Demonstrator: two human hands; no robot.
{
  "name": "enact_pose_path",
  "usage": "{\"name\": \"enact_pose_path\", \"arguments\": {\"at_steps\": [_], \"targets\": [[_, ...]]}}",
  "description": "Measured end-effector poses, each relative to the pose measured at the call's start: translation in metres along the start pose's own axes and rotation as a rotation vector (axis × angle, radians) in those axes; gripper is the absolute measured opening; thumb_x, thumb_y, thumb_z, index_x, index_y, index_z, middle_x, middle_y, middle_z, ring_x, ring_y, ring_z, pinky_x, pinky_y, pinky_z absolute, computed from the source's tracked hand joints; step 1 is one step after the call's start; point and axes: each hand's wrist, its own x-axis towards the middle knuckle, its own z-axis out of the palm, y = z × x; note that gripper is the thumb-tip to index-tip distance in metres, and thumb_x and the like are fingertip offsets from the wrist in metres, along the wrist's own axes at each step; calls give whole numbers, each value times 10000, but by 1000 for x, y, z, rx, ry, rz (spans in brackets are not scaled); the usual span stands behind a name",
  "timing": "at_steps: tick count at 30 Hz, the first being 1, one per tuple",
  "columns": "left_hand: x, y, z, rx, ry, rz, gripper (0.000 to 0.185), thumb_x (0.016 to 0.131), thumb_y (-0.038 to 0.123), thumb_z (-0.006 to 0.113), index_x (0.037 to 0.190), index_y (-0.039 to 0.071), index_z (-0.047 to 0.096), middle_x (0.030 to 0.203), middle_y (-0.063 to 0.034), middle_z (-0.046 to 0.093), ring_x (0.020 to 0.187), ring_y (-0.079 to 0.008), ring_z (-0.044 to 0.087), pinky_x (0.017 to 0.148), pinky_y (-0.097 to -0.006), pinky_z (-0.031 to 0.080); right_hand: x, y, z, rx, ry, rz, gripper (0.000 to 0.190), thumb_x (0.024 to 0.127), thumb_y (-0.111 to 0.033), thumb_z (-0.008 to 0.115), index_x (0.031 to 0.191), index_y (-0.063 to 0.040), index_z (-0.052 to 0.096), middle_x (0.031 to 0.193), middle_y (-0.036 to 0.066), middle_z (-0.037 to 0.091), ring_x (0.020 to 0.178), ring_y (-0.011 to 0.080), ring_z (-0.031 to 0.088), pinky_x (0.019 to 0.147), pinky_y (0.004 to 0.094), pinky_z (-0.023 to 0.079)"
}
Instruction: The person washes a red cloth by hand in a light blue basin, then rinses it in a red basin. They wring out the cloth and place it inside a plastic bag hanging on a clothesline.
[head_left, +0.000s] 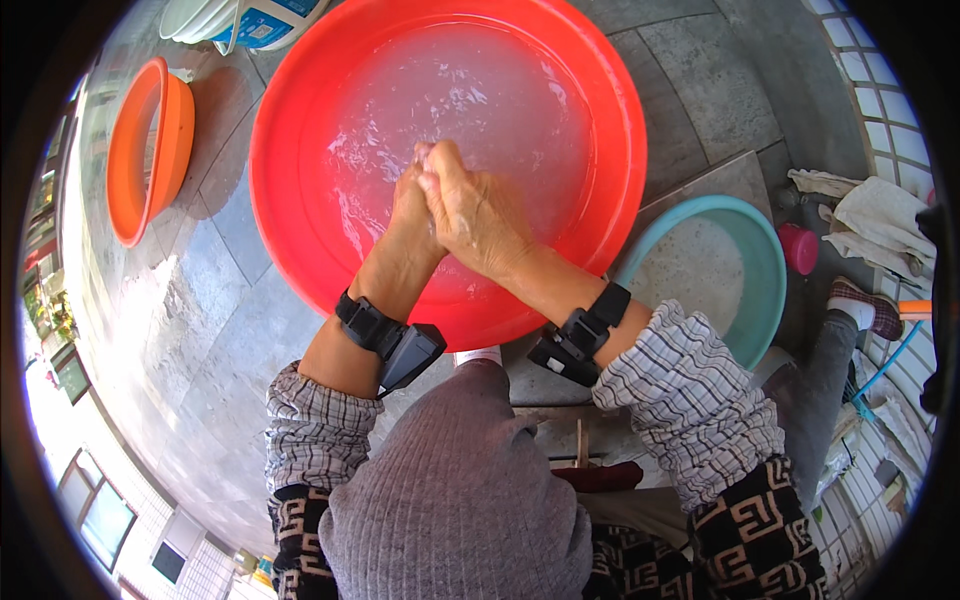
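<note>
A large red plastic basin (294, 187) of cloudy water (495, 97) stands before me. Over its near half, my left hand (411, 201) and my right hand (484, 219) press together, wet, with the fingers curled around each other. The right hand covers much of the left and is slightly blurred. Whether anything lies between the palms is hidden. Ripples and bright glints spread on the water around the hands. Black strapped devices sit on both wrists, below which come checked sleeve covers.
A teal basin (765, 262) of murky liquid stands at right, beside a pink container (798, 248). An orange basin (174, 142) rests on its side at left, below a white bucket (259, 26). Pale cloths (885, 214) lie near the tiled wall; another person's leg (821, 390) extends at right.
</note>
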Motion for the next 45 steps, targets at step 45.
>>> {"name": "enact_pose_path", "arguments": {"at_steps": [45], "targets": [[6, 65, -2, 743, -345, 358, 318, 977, 183, 579, 1251, 27, 622, 1122, -102, 713, 978, -214, 700, 840, -323, 571, 79, 87, -45, 219, -213, 480, 186, 835, -111, 606, 980, -71, 715, 932, 89, 715, 868, 210, 674, 817, 369, 520]]}}
